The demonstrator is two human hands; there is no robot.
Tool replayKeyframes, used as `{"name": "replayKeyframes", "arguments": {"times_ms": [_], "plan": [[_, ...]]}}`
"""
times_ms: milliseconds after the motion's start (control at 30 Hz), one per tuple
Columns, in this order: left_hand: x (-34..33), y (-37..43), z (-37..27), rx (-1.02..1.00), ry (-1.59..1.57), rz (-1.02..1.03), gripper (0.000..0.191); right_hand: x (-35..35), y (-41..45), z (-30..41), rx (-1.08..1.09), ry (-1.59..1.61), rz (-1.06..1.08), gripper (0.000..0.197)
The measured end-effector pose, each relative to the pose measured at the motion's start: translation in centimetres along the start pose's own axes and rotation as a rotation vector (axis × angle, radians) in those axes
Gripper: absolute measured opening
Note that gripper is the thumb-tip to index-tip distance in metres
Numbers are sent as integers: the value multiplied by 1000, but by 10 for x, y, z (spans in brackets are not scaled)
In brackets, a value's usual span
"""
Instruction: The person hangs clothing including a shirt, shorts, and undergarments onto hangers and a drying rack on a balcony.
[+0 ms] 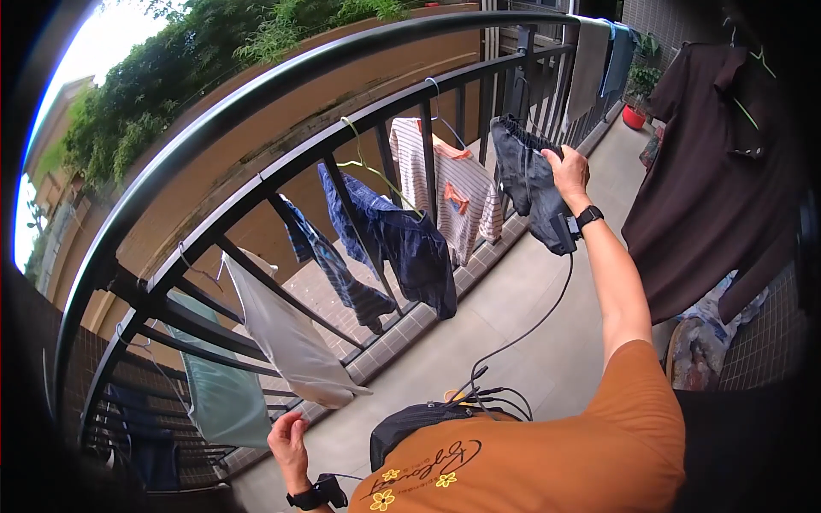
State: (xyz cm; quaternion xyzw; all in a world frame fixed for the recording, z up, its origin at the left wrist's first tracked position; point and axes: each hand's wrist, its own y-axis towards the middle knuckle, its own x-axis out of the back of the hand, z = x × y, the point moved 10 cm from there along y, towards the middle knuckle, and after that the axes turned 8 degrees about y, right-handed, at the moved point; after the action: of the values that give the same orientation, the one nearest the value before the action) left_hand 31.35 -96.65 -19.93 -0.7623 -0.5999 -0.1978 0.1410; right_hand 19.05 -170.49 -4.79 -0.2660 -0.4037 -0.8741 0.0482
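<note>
My right hand (569, 172) grips the waistband of a pair of dark grey shorts (527, 173), with the thumb along the near side. The shorts hang against the black metal railing (378, 122), and a wire hanger (527, 102) shows just above them. My left hand (290, 445) is low at the left, its fingers loosely curled and nothing visible in them. Closest to it hangs a pale green garment (221, 391), apparently not touched. A white garment (288, 333), blue striped trousers (343, 276), a navy garment (401, 247) and a striped shirt (455, 192) hang along the railing.
A long dark brown garment (712, 173) hangs at my right, above a plastic bag (731, 308). Towels (587, 70) drape over the far rail, near a red plant pot (634, 117). A black cable (545, 320) runs from my right wrist to a waist pouch (404, 426).
</note>
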Motion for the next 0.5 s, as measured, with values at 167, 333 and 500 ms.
{"name": "replayKeyframes", "arguments": {"times_ms": [167,333,500], "plan": [[-23,-2,-33,27,97,-27,12,-73,69,-15,31,45,-2,40],[-17,-15,-45,88,178,-92,12,-128,115,-23,-3,18,-34,39],[-8,-31,-46,143,202,-132,12,-181,102,-32,-89,-63,238,35]]}}
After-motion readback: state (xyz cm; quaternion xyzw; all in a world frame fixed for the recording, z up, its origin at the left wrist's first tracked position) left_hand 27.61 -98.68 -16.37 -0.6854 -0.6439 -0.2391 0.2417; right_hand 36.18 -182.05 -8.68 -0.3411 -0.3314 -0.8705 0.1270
